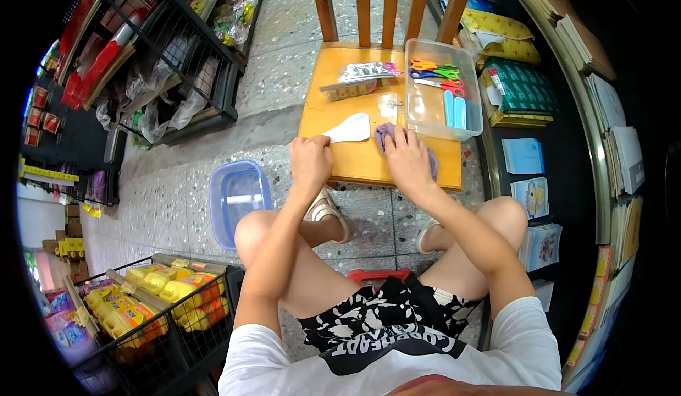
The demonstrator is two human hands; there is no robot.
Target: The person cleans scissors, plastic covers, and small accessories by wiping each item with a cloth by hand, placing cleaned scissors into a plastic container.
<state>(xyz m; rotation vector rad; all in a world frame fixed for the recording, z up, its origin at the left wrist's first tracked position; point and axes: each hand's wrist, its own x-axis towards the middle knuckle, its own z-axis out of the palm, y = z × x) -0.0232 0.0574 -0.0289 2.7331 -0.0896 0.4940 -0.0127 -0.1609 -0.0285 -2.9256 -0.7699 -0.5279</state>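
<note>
My left hand [311, 163] is closed at the left edge of the wooden chair seat [323, 77]. It grips the narrow end of what looks like a white rice paddle [350, 128], whose broad flat end lies over the seat. My right hand [409, 159] presses its bent fingers on a crumpled purple-grey cloth [384, 138] near the seat's front edge. Beyond the cloth lies a small clear packet [389, 105]. A clear plastic box [420, 128] at the right holds several scissors [434, 73] with coloured handles and two light-blue items [455, 111].
Silver blister packs [365, 72] and a clear-wrapped strip [347, 90] lie farther back on the seat. A blue plastic basin [220, 204] stands on the floor at left. Racks [227, 87] and a wire basket of yellow bottles [234, 282] flank the left; shelves [567, 204] line the right.
</note>
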